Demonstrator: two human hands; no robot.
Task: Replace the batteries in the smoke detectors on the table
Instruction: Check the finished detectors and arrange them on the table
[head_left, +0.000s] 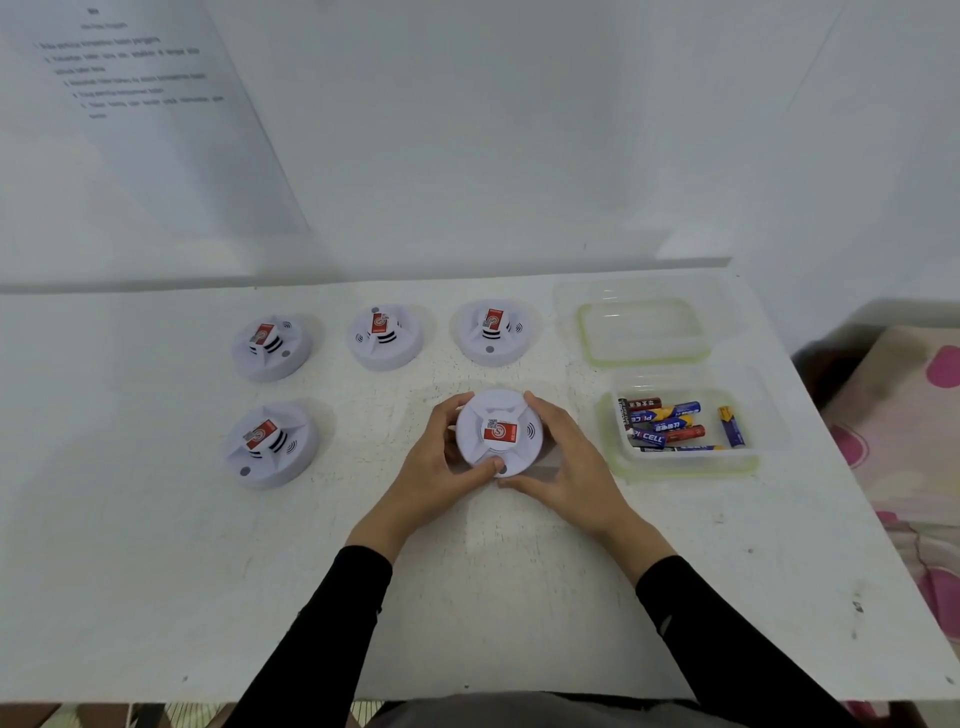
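While batteries (670, 423) lie in the tub (691, 465), the left hand (431, 462) and right hand (566, 467) clasp one smoke detector (498, 431).

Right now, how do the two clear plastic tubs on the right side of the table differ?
The near tub holds loose batteries; the far tub shows nothing inside. The near tub sits beside the held detector, the far tub by the wall. Both are clear with green rims.

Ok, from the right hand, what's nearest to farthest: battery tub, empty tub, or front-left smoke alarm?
From the right hand, gripping the middle white detector:
1. Clear plastic tub of batteries, just to its right.
2. Empty clear green-rimmed tub, farther back on the right.
3. White round smoke detector, far across at front left.
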